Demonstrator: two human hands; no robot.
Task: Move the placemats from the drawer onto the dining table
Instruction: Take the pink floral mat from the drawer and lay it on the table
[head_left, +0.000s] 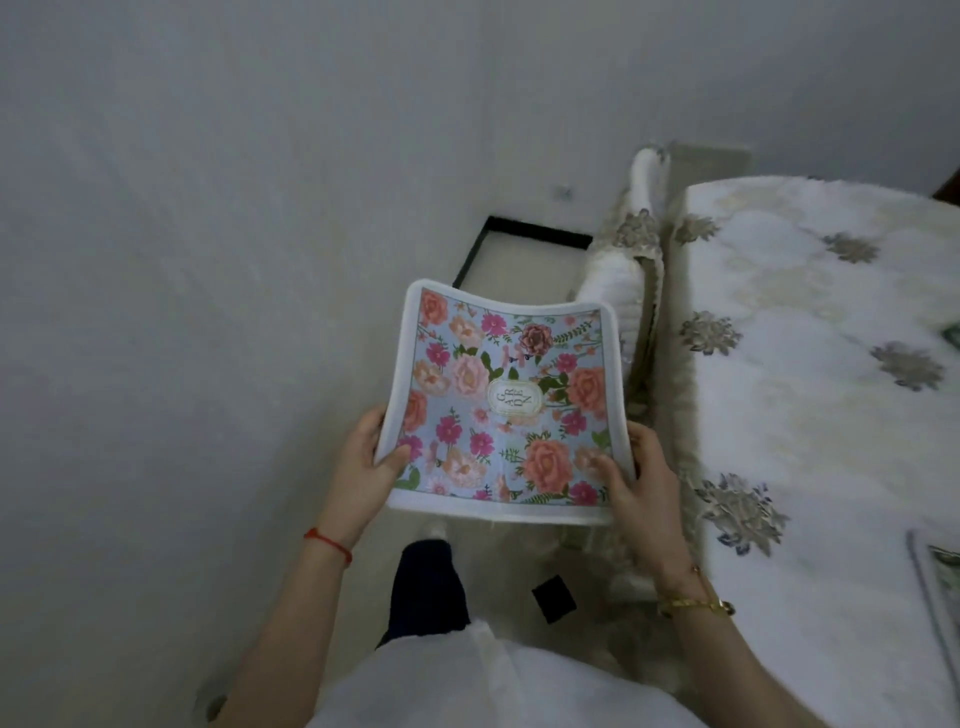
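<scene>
We carry a floral placemat (506, 402) in both hands over the pale floor (208, 312), its far edge curling upward. The left hand (363, 467) pinches the near left edge, thumb on top and fingers closed beneath; the right hand (636, 478) clamps the near right corner the same way. The tabletop (810, 364), draped in an embroidered white cloth, lies just to our right, with a covered chair (628, 291) between it and the mat. Another mat's corner (935, 582) already shows at the tabletop's near edge. The risk, as we judge it: held only by its near end, the limp mat could sag, catch the chair back as it swings across, and land creased or overlapping that other mat.
</scene>
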